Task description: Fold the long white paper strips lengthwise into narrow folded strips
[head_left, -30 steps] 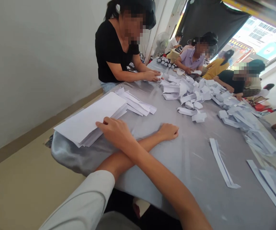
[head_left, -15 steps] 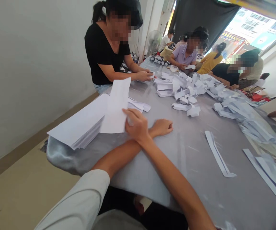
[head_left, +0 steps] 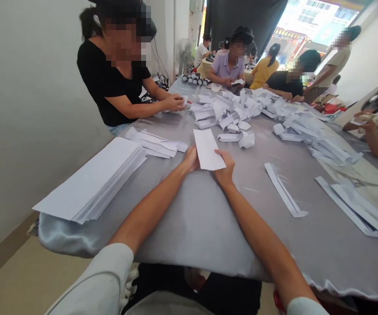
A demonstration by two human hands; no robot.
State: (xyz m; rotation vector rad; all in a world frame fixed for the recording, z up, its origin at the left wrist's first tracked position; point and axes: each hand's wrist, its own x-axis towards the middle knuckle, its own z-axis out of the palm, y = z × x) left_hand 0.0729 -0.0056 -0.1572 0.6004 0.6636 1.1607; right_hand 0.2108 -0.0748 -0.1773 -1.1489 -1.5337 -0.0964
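Note:
A white sheet of paper [head_left: 208, 148] is held up in front of me, above the cloth-covered table. My right hand [head_left: 225, 168] pinches its lower right edge, with the thumb on the front face. At the left edge, my left hand [head_left: 191, 158] also grips the sheet; most of its fingers are hidden behind the paper. A thick stack of white paper sheets [head_left: 93, 175] lies to the left of my left forearm. Just beyond the stack are several loose folded paper strips [head_left: 158, 143].
A big heap of folded white paper pieces [head_left: 238, 107] spreads across the table's far side. One folded strip [head_left: 284, 190] and a bundle of strips [head_left: 356, 208] lie right of my right arm. A co-worker in black [head_left: 110, 87] sits at left; other people work farther back.
My right hand has carried the sheet from above the stack to the right, and my arms have uncrossed. My left hand, closed on the table before, now holds the sheet too. The view has shifted right.

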